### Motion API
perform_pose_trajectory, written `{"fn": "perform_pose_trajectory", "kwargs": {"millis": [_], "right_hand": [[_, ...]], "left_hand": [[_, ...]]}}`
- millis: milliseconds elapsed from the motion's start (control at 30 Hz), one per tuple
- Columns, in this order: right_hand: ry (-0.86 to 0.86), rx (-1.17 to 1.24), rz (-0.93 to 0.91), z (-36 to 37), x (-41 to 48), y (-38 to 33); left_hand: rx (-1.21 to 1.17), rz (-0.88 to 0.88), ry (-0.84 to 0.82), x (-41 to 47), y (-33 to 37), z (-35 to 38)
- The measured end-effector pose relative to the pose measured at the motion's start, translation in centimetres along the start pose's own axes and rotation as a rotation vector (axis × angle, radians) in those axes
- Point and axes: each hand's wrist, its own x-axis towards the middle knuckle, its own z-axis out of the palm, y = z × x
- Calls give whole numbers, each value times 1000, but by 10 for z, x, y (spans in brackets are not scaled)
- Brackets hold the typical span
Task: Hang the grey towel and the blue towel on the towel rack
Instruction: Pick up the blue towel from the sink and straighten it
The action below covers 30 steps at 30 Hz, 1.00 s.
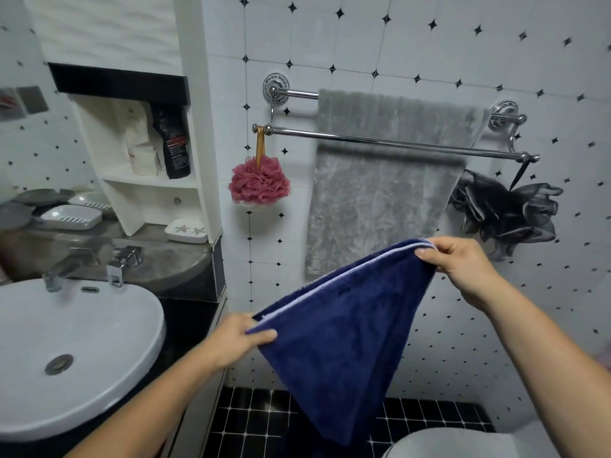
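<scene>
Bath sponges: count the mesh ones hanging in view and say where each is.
2. The pink bath sponge hangs from the left end of the towel rack; the black bath sponge hangs from its right end, beside the grey towel.

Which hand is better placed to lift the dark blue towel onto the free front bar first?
The right hand: it pinches the dark blue towel higher, just below the chrome front bar. The left hand holds its corner much lower, beside the white sink.

A home bathroom: white tiled wall (429, 44) with black diamonds, a basin (76, 342) with tap (124, 262), soap dishes (71, 217), a chrome towel rack (363, 137) hung with sponges (259, 183), a toilet (463, 442) below.
</scene>
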Motion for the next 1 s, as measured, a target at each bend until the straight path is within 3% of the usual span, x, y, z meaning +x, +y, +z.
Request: {"fn": "perform_pose_trajectory", "kwargs": {"millis": [67,167,233,333,367,400,467,500,533,567,633,667,700,800,833,867,933,967,1000], "right_hand": [[-50,-186,73,-11,0,14],[-204,-449,179,-31,3,25],[-72,-480,183,-40,13,21],[373,-280,151,-38,29,6],[364,-179,144,-34,29,-1],[218,-102,120,-31,25,-7],[-257,8,105,-27,7,-16],[-441,42,121,-27,-3,-21],[-497,32,137,-29,-6,-23],[-434,21,150,-30,-3,-23],[-50,-69,200,-32,12,-14],[72,-92,225,-34,16,-10],[65,-93,257,-34,17,-8],[-352,15,266,-34,2,1],[-385,95,262,-36,-1,1],[-314,135,248,-38,2,3],[-7,45,216,-40,18,12],[92,-55,200,-38,22,14],[77,-102,195,-35,24,15]], "left_hand": [[8,82,154,12,13,-19],[100,185,244,28,47,-36],[166,256,282,43,78,-38],[84,353,401,65,131,-35],[-1,370,472,70,148,-35],[-111,361,565,75,161,-37],[-457,281,731,81,175,-49],[-577,244,704,80,176,-56],[-554,217,561,77,174,-59],[-397,190,285,71,171,-57],[129,135,-389,59,166,-48],[285,143,-527,59,161,-46],[292,170,-446,66,160,-47],[-247,136,301,85,147,-63],[-298,113,379,88,140,-67],[-183,86,362,90,135,-68],[181,107,259,95,131,-63],[300,150,295,96,135,-60],[308,187,384,97,144,-57]]}}
